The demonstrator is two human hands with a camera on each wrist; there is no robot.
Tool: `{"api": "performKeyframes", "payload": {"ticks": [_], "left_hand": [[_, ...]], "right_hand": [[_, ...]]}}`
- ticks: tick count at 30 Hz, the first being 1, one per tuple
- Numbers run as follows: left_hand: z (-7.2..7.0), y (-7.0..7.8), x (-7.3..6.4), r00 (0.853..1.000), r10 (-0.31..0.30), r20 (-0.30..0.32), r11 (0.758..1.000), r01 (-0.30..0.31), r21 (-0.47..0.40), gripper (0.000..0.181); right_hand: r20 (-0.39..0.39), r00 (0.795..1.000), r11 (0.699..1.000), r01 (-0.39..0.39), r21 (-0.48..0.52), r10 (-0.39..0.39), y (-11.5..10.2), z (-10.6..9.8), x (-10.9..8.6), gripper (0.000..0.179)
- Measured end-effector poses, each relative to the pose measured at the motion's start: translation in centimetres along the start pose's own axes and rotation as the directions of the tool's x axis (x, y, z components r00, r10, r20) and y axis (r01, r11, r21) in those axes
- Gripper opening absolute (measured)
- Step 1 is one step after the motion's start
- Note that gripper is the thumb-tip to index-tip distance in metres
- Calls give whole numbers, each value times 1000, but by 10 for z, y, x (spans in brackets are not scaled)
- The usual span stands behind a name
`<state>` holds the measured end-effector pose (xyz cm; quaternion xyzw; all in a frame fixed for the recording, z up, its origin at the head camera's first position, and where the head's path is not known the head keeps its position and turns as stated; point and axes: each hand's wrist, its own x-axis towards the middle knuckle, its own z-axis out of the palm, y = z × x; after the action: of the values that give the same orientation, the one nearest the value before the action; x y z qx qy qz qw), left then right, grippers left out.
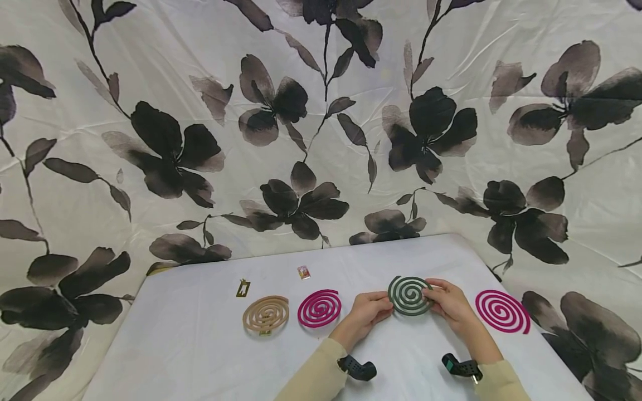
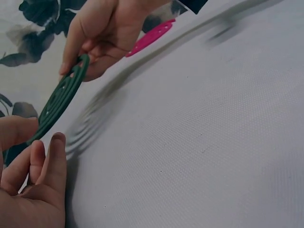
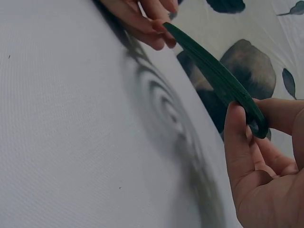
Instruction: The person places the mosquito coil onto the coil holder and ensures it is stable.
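A green mosquito coil (image 1: pixel 411 296) is held up between both hands, its shadow falling on the white cloth below. At the coil's left edge, my left hand (image 1: pixel 370 309) pinches the outer ring between thumb and fingers. My right hand (image 1: pixel 453 306) grips the opposite side the same way. In the left wrist view the coil (image 2: pixel 64 97) slants from one hand to the other. The right wrist view shows the coil (image 3: pixel 216 71) nearly edge-on, with thumb and fingers on its near end.
Left of the hands lie a pink coil (image 1: pixel 319 308) and a tan coil (image 1: pixel 266 313). Another pink coil (image 1: pixel 502 312) lies at the table's right edge. Farther back are a gold metal stand (image 1: pixel 243 288) and a small colourful packet (image 1: pixel 304 272). A floral sheet (image 1: pixel 361 167) hangs behind.
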<state>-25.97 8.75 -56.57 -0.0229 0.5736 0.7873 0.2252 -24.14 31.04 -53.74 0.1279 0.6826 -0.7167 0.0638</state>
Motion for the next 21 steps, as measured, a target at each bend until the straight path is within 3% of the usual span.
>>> {"api": "performKeyframes", "payload": {"ticks": [12, 17, 21], "left_hand": [[-6, -2, -13, 994, 18, 112, 994, -6, -109, 46], [-8, -1, -21, 984, 16, 176, 996, 0, -87, 40], [-11, -1, -26, 983, 13, 185, 999, -5, -44, 33]], "right_hand": [[4, 999, 998, 46, -41, -46, -1, 19, -10, 52], [4, 998, 991, 60, -123, -60, 0, 28, -13, 45], [16, 998, 989, 57, -135, -55, -1, 32, -18, 42]]}}
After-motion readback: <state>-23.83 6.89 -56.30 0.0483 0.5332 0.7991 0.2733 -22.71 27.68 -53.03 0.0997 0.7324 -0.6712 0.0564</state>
